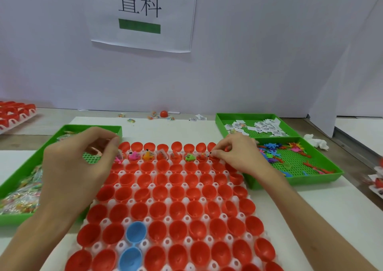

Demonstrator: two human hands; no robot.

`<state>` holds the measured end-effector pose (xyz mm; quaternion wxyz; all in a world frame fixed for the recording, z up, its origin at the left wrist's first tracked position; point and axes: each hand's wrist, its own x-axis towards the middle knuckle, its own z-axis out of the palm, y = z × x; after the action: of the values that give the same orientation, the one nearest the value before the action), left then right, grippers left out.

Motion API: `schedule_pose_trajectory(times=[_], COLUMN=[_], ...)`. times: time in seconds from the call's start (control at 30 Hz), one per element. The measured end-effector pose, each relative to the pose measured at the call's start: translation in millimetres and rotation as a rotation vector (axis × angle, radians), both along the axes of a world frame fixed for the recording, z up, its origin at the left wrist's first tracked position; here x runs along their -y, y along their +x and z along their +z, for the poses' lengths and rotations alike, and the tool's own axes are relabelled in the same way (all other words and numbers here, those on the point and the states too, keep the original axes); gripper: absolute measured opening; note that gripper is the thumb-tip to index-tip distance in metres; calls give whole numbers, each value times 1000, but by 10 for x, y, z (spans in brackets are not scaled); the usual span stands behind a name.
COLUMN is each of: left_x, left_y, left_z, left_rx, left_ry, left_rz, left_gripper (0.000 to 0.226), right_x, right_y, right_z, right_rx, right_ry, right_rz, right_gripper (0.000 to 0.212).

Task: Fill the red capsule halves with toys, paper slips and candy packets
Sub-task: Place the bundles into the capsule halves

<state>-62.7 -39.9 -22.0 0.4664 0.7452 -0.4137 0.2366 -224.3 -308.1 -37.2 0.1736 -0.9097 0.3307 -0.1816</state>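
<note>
red capsule halves (176,190) were seated in a white tray (235,199) at mid bench (335,212); one far row was seen loaded with toys (133,156). left grip (78,163) was curled at that row's left end; whether anything was held could not be told. right grip (238,156) was pinched on a paper slip (211,153) over the row's right end. candy packets (20,196) were binned in the left green tray (47,146), spare slips (267,125) and loose toys (273,152) in trays on the right.

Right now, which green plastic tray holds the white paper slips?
The far-right green plastic tray: white paper slips lie in it. The nearer right tray holds coloured toys, the left tray candy packets.
</note>
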Motion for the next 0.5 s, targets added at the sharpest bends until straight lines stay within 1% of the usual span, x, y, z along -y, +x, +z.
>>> schedule_pose_trajectory(times=[0.07, 0.13, 0.2, 0.27, 0.33, 0.4, 0.5], left_x=[-9, -19, -39, -71, -112, -153, -223], left_y=[149, 309, 451, 555, 676, 840, 1094], left_z=[-53, -140, -240, -322, -405, -490, -639], left_rx=[-66, -165, -249, -301, -325, -380, -456], left_ry=[61, 172, 341, 466, 503, 490, 472], left_rz=[49, 89, 156, 216, 255, 274, 282], left_gripper=[14, 19, 15, 13, 19, 31, 45], right_x=[3, -12, -39, -52, -42, 24, 238], right_y=[-11, -21, -35, -50, -68, -88, -136], right_z=[-1, -10, -1, 15, 33, 43, 52], right_rx=[0, 47, 107, 122, 167, 305, 472], right_ry=[22, 54, 103, 106, 108, 136, 158], right_rz=[17, 28, 29, 23, 19, -16, -146], right_gripper=[13, 8, 7, 7, 5, 3, 7])
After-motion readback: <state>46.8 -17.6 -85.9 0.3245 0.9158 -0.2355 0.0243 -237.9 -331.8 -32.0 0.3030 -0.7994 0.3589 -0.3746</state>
